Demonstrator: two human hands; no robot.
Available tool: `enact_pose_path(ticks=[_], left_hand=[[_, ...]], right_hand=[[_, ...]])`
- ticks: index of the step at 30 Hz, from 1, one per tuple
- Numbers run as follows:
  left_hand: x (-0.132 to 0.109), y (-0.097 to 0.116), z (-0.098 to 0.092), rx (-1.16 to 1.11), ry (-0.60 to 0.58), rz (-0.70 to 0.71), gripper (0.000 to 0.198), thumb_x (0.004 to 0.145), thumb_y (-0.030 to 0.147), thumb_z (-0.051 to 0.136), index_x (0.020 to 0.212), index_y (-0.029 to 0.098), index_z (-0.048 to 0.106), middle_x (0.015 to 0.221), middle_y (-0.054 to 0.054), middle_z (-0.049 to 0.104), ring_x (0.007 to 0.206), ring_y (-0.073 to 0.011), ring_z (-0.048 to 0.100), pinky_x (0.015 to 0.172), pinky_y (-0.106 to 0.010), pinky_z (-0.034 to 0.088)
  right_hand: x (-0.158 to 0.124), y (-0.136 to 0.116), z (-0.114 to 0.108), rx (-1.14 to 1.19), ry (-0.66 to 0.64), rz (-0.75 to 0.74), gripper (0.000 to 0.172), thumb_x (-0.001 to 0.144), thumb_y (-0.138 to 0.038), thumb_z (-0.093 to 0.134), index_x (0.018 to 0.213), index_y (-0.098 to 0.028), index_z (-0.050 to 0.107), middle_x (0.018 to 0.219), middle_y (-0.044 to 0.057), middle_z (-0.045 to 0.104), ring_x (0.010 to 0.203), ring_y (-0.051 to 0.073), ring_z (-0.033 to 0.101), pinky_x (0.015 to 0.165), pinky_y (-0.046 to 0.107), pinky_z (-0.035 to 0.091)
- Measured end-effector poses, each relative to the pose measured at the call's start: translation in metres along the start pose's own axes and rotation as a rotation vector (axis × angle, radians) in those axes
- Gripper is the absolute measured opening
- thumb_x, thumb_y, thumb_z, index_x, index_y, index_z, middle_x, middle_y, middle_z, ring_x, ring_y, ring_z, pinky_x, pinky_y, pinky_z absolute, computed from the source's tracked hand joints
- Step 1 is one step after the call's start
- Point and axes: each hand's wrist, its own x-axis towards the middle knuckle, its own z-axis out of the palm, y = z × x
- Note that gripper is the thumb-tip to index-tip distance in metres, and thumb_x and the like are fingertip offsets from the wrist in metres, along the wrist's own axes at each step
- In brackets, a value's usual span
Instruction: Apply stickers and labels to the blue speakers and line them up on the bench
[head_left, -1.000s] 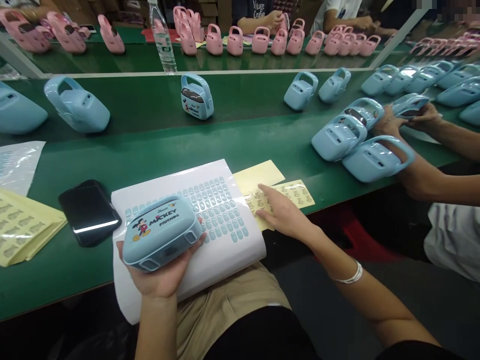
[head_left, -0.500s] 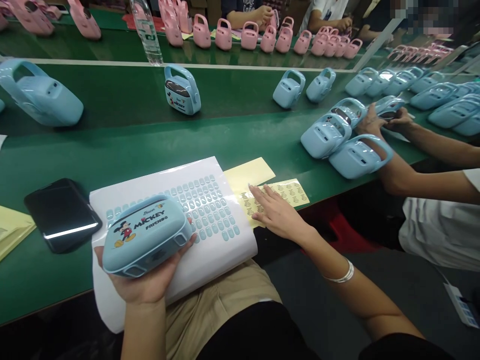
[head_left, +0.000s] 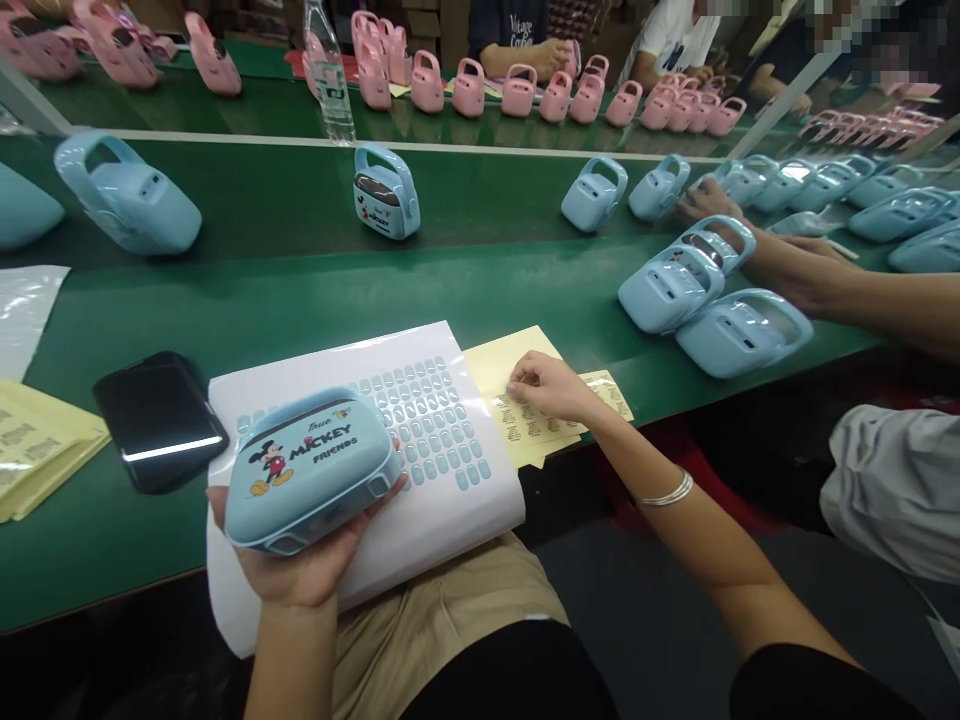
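My left hand (head_left: 300, 575) is wrapped from below around a light-blue handled plastic device (head_left: 319, 475), printed with a cartoon mouse and lettering. It is tilted above a white sheet (head_left: 450, 530) carrying rows of small blue oval stickers (head_left: 427, 420). To the right, my right hand (head_left: 551, 388) has its fingers curled into a pinch over a yellow label sheet (head_left: 529, 425) with small dark print. Whatever lies between the fingertips is too small to make out. Another yellow sheet (head_left: 517, 345) lies under that one.
A black phone (head_left: 161, 425) and yellow label sheets (head_left: 37, 450) lie at left. Blue devices stand along the green table (head_left: 480, 280), one upright (head_left: 386, 195), several at right (head_left: 667, 290). A co-worker's arm (head_left: 832, 275) reaches in there. Behind are a water bottle (head_left: 330, 95) and pink devices.
My right hand has gone from fingers spread flat on the label sheet to a curled pinch above it. The view has shifted slightly. The co-worker's hands have moved farther back among the blue devices.
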Motion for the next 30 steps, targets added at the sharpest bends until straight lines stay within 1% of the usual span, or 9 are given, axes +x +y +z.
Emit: enact_pose_path(ticks=[5,8,12,15,17,21,24,28,30], left_hand=[[-0.001,-0.001,0.006,-0.004,-0.057,-0.021,0.079,0.080,0.066,0.049,0.147,0.036,0.022,0.157,-0.011,0.019,0.136,-0.0526,0.012,0.094,-0.077,0.025],[0.002,-0.005,0.011,0.034,-0.022,-0.015,0.080,0.079,0.068,0.047,0.147,0.032,0.025,0.155,-0.015,0.024,0.137,-0.0511,0.011,0.093,-0.077,0.025],[0.004,-0.011,0.016,0.168,-0.085,-0.189,0.072,0.075,0.069,0.054,0.130,0.022,0.054,0.138,-0.017,0.051,0.136,-0.0478,0.025,0.098,-0.074,0.025],[0.002,-0.011,0.020,0.264,-0.171,-0.339,0.056,0.076,0.062,0.059,0.111,0.019,0.067,0.128,-0.013,0.061,0.137,-0.0427,0.028,0.106,-0.065,0.025],[0.002,-0.005,0.023,0.302,-0.172,-0.333,0.058,0.076,0.063,0.059,0.113,0.019,0.066,0.128,-0.012,0.061,0.138,-0.0409,0.028,0.109,-0.061,0.023],[0.014,0.011,0.033,0.322,-0.002,-0.004,0.064,0.075,0.074,0.047,0.116,0.027,0.062,0.130,-0.009,0.059,0.134,-0.0391,0.036,0.107,-0.063,0.026],[0.027,0.016,0.033,0.443,0.159,0.289,0.063,0.071,0.075,0.051,0.114,0.029,0.056,0.131,-0.009,0.056,0.131,-0.0374,0.042,0.105,-0.062,0.030],[0.037,0.011,0.013,1.089,0.358,0.608,0.068,0.068,0.053,0.072,0.125,0.026,0.045,0.141,-0.013,0.044,0.132,-0.0328,0.041,0.110,-0.053,0.026],[0.039,0.009,0.003,1.402,0.311,0.549,0.056,0.076,0.045,0.067,0.123,0.022,0.048,0.135,-0.015,0.050,0.128,-0.0312,0.046,0.109,-0.051,0.028]], right_hand=[[-0.007,-0.002,0.007,-0.053,0.082,-0.013,0.010,0.073,-0.027,0.061,0.075,-0.018,0.057,0.092,0.003,0.055,0.067,0.012,0.050,0.069,0.033,0.044],[-0.010,-0.013,0.008,0.069,0.129,-0.048,0.026,0.073,-0.036,0.064,0.090,-0.019,0.056,0.099,0.005,0.057,0.066,0.013,0.050,0.065,0.033,0.044],[-0.004,-0.052,0.019,0.392,-0.152,-0.176,0.039,0.085,-0.048,0.048,0.110,-0.018,0.054,0.111,0.010,0.059,0.083,0.017,0.055,0.067,0.031,0.046],[0.006,-0.097,0.031,0.469,-0.411,-0.213,0.032,0.087,-0.040,0.049,0.109,-0.018,0.056,0.108,0.007,0.061,0.088,0.016,0.057,0.074,0.030,0.046],[0.019,-0.128,0.035,0.471,-0.526,-0.259,0.023,0.086,-0.030,0.054,0.105,-0.018,0.059,0.102,0.005,0.062,0.086,0.015,0.057,0.075,0.029,0.046],[0.065,-0.187,0.034,0.518,-0.478,-0.361,0.024,0.082,-0.017,0.061,0.106,-0.018,0.058,0.090,0.001,0.060,0.071,0.009,0.053,0.065,0.022,0.045],[0.111,-0.223,0.034,0.538,-0.366,-0.302,0.019,0.087,-0.017,0.054,0.106,-0.016,0.057,0.072,-0.003,0.054,0.053,0.005,0.043,0.050,0.019,0.039],[0.171,-0.259,0.045,0.441,-0.194,-0.273,0.026,0.085,-0.011,0.053,0.111,-0.015,0.055,0.073,-0.001,0.056,0.056,0.007,0.049,0.051,0.019,0.043],[0.198,-0.273,0.053,0.380,-0.144,-0.268,0.028,0.087,-0.014,0.053,0.115,-0.013,0.054,0.082,0.002,0.060,0.065,0.009,0.056,0.056,0.022,0.049]])
